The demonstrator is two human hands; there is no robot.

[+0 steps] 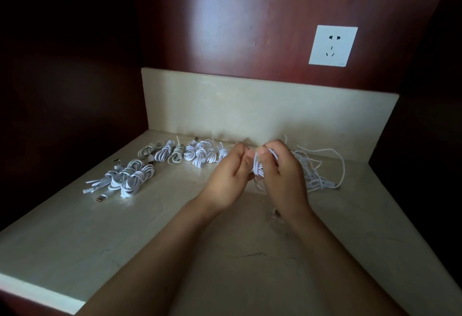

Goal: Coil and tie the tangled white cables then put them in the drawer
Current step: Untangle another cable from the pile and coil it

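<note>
Tied bundles [125, 178] lie in a cluster and a row on the counter [175, 240]; their coiling is done. The left hand [230, 173] and right hand [282, 173], fingers curled, hold one coil [260, 167] between them, apparently mid-tie. A loose tangle [317, 173] waits just beside the right hand. No drawer is in view, so all stowing remains.

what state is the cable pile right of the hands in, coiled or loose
Loose: the cable pile sprawls in open, crossing loops with no wrap round it, unlike the tied bundles at left.
</note>
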